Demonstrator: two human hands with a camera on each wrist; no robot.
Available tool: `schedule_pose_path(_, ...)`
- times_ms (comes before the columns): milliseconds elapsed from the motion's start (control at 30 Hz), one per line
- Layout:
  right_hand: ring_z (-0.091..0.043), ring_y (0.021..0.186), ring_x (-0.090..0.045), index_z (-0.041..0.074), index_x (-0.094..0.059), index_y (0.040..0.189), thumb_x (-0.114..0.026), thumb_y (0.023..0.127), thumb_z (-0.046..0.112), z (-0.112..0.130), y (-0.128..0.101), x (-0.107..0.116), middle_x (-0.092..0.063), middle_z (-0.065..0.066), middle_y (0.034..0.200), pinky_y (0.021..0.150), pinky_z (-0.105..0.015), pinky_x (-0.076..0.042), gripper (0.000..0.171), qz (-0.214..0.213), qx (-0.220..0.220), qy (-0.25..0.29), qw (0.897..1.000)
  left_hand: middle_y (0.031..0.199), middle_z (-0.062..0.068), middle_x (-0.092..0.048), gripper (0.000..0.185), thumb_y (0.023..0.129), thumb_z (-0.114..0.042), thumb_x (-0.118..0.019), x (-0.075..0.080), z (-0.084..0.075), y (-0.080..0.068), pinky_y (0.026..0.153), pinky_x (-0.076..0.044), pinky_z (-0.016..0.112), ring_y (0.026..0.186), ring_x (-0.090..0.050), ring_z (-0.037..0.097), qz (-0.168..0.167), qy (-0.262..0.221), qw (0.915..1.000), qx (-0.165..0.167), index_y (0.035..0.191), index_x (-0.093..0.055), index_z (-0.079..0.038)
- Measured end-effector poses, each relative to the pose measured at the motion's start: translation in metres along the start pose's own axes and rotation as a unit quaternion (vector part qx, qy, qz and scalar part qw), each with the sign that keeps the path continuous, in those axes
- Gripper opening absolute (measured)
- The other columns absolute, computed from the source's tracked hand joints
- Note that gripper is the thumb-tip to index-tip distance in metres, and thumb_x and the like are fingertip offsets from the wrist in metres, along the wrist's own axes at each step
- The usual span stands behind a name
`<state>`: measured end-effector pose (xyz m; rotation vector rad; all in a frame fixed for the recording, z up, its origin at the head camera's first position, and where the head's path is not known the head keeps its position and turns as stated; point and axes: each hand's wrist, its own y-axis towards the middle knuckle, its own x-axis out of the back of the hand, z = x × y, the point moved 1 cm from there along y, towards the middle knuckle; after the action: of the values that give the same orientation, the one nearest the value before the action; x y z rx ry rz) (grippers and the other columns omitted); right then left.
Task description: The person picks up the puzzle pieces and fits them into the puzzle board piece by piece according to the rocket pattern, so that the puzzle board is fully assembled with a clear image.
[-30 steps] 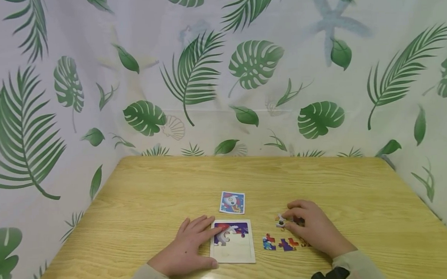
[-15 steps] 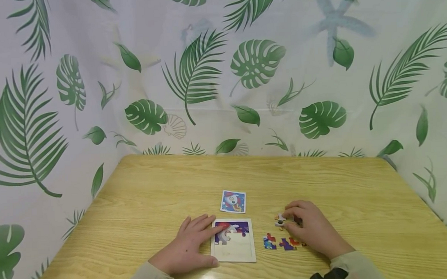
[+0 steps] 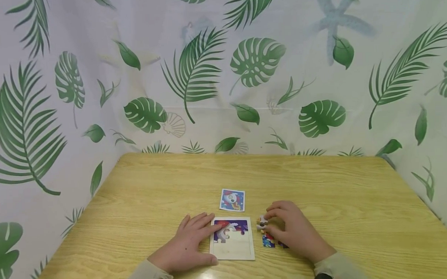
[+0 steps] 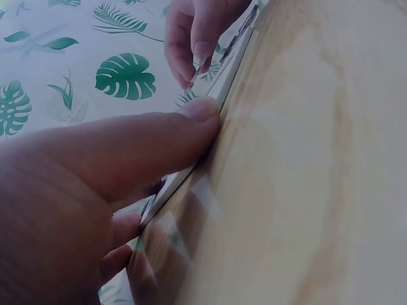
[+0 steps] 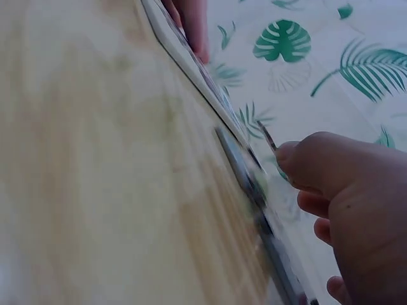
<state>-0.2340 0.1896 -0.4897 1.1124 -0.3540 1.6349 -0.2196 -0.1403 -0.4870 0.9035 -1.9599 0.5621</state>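
We rest our left hand (image 3: 188,246) flat on the wooden table (image 3: 147,191), fingers spread and laid straight, the fingertips pressing on the left edge of the puzzle tray (image 3: 232,248); the left wrist view shows the thumb (image 4: 159,140) pushed against the tray's side. The tray's upper rows hold fitted pieces in purple, red and white, while its lower part is bare board. Just beyond the tray lies the small reference card (image 3: 232,200), flat and apart from it. To the tray's right, our right hand (image 3: 291,231) pinches a white puzzle piece (image 3: 262,222) between thumb and forefinger, holding it just beside the tray's upper right corner. Below that piece, loose pieces (image 3: 268,240) in blue, red and purple lie on the table, partly hidden under the right hand.
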Motion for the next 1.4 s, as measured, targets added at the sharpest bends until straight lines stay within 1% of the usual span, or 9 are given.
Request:
schedule_pose_path(267,-0.017,0.121,-0.050,0.025,-0.074,0.101,-0.079,0.089,0.031,0.032,0.012,-0.026,-0.060,0.006,0.123,0.106,-0.048,-0.043,0.014,0.022,0.044,0.009,0.999,0.166,0.001,-0.026,0.083,0.086,-0.060,-0.071,0.002,-0.001,0.001,0.118,-0.001,0.062,0.153,-0.018,0.027,-0.001,0.006,1.0000,0.002,0.157,-0.039,-0.032)
schedule_pose_path(400,-0.015,0.121,-0.050,0.025,-0.074,0.099,-0.079,0.089,0.034,0.047,0.016,-0.034,-0.061,0.009,0.122,0.109,-0.047,-0.040,0.015,0.037,0.041,0.007,0.998,0.166,0.000,-0.026,0.083,0.086,-0.061,-0.070,0.001,-0.002,0.002,0.119,0.000,0.061,0.153,-0.017,0.026,0.007,0.000,0.9999,0.009,0.157,-0.040,-0.030)
schedule_pose_path(533,-0.015,0.120,-0.050,0.025,-0.074,0.100,-0.078,0.089,0.036,0.054,0.019,-0.039,-0.060,0.009,0.121,0.109,-0.047,-0.039,0.016,0.048,0.041,0.004,0.998,0.166,0.001,-0.025,0.084,0.086,-0.060,-0.071,0.001,-0.002,0.002,0.119,0.001,0.061,0.153,-0.016,0.027,0.009,-0.005,0.9999,0.013,0.157,-0.040,-0.030)
schedule_pose_path(700,-0.016,0.119,-0.051,0.025,-0.073,0.100,-0.077,0.090,0.036,0.054,0.019,-0.041,-0.059,0.009,0.120,0.108,-0.047,-0.040,0.015,0.055,0.037,-0.011,0.998,0.167,0.004,-0.022,0.085,0.084,-0.058,-0.073,0.000,-0.003,0.002,0.119,0.000,0.060,0.153,-0.017,0.025,-0.001,-0.007,0.9999,0.011,0.157,-0.040,-0.029)
schedule_pose_path(800,-0.016,0.119,-0.051,0.026,-0.073,0.100,-0.077,0.089,0.036,0.053,0.019,-0.043,-0.059,0.009,0.120,0.108,-0.047,-0.040,0.015,0.055,0.036,-0.018,0.998,0.168,0.006,-0.019,0.083,0.084,-0.057,-0.074,0.000,-0.004,0.001,0.119,0.000,0.061,0.153,-0.016,0.025,-0.005,-0.006,1.0000,0.004,0.156,-0.041,-0.032)
schedule_pose_path(900,-0.017,0.119,-0.051,0.026,-0.073,0.103,-0.077,0.089,0.037,0.052,0.018,-0.043,-0.059,0.008,0.122,0.108,-0.047,-0.040,0.018,0.056,0.040,-0.024,0.997,0.168,0.006,-0.015,0.079,0.085,-0.059,-0.072,0.000,-0.005,0.001,0.117,0.000,0.065,0.153,-0.013,0.029,0.002,-0.007,0.9999,-0.012,0.155,-0.042,-0.039)
schedule_pose_path(1000,-0.017,0.120,-0.051,0.027,-0.073,0.109,-0.076,0.090,0.039,0.051,0.017,-0.044,-0.059,0.008,0.123,0.108,-0.046,-0.040,0.023,0.058,0.042,-0.029,0.997,0.169,0.005,-0.014,0.071,0.087,-0.061,-0.068,0.000,-0.005,-0.001,0.115,0.001,0.069,0.154,-0.007,0.033,0.021,-0.011,0.9993,-0.028,0.152,-0.044,-0.045)
schedule_pose_path(1167,-0.017,0.119,-0.050,0.030,-0.076,0.113,-0.074,0.092,0.037,0.052,0.015,-0.044,-0.058,0.007,0.124,0.106,-0.048,-0.041,0.023,0.063,0.051,-0.038,0.996,0.168,0.006,-0.016,0.060,0.092,-0.061,-0.062,0.000,-0.007,-0.003,0.115,0.000,0.070,0.153,-0.003,0.037,0.038,-0.008,0.9985,-0.037,0.148,-0.051,-0.043)
schedule_pose_path(1400,-0.020,0.118,-0.052,0.027,-0.077,0.105,-0.077,0.090,0.030,0.052,0.016,-0.044,-0.061,0.005,0.123,0.105,-0.049,-0.042,0.016,0.051,0.067,-0.036,0.996,0.167,0.007,-0.020,0.054,0.095,-0.056,-0.062,0.001,-0.007,-0.002,0.114,-0.003,0.071,0.153,-0.007,0.039,0.029,-0.003,0.9987,-0.041,0.146,-0.055,-0.041)
